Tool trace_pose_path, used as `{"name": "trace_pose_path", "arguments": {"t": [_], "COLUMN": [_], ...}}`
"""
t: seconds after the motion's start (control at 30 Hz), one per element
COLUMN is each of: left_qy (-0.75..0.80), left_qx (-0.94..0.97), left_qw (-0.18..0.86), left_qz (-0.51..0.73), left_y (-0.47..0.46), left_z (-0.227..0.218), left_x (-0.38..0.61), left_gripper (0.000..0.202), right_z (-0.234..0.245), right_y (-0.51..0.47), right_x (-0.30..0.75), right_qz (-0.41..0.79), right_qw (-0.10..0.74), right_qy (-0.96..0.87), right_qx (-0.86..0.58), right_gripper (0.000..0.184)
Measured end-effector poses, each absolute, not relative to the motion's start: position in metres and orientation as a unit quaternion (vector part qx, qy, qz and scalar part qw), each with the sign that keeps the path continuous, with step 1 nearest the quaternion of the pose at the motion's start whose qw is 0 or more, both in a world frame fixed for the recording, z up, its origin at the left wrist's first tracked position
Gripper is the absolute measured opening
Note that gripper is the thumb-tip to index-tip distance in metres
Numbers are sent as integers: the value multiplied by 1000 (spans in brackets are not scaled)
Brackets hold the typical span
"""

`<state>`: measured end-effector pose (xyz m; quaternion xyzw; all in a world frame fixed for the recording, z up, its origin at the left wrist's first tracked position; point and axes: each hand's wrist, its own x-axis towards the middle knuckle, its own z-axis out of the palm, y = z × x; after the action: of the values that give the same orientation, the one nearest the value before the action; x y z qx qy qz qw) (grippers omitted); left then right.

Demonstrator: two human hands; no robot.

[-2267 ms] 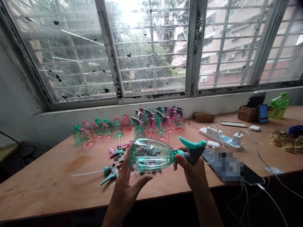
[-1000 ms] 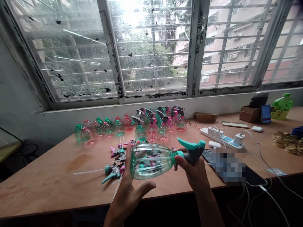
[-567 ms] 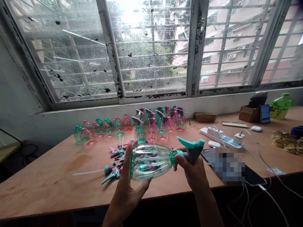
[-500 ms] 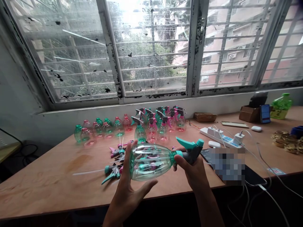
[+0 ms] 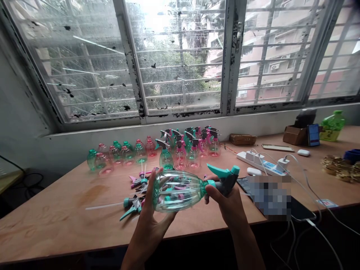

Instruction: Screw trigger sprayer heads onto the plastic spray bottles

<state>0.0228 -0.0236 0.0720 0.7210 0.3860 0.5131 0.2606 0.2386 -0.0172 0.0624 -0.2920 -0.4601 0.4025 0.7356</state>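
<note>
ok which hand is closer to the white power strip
Right. The right hand grips the spray head near its collar, below and left of the white power strip in the picture. The left hand is at the base of the green bottle, farther left.

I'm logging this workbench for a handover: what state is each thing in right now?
Green bottle, held sideways, no liquid visible.
Spray head, at that bottle's neck; tightness can't be told.
Left hand, cupped around the bottle's base.
Right hand, gripping the spray head.
Bottles at left, upright, without heads.
Bottles at centre, upright, heads fitted.
Loose spray heads, lying down.
Power strip, plugs inserted.
Propped phone, upright, screen lit.
</note>
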Motion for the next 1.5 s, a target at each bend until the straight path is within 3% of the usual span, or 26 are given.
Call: {"name": "trace_pose_path", "arguments": {"t": [0.1,0.27,0.6,0.73,0.97,1.13,1.5], "left_qy": [392,382,399,384,401,400,407], "left_qx": [710,709,697,697,693,687,692], "left_qw": [290,298,294,323,286,311,295], "left_qz": [508,512,518,512,527,521,518], "left_y": [-24,-27,-22,-24,-26,-27,-21], "left_z": [75,81,72,77,75,76,70], "left_x": [24,27,25,23,26,26,24], "left_gripper": [106,96,104,98,98,107,96], "right_z": [62,62,62,64,63,65,62], "right_y": [-18,-17,-18,-19,-18,-19,-18], "right_x": [239,240,240,237,236,235,238], "right_qz": [403,402,397,399,393,396,406], "right_qw": [732,729,728,734,736,735,728], "right_qy": [-463,-469,-468,-460,-460,-461,-467], "right_qx": [-296,-296,-304,-301,-303,-301,-294], "right_gripper": [26,24,24,26,27,28,25]}}
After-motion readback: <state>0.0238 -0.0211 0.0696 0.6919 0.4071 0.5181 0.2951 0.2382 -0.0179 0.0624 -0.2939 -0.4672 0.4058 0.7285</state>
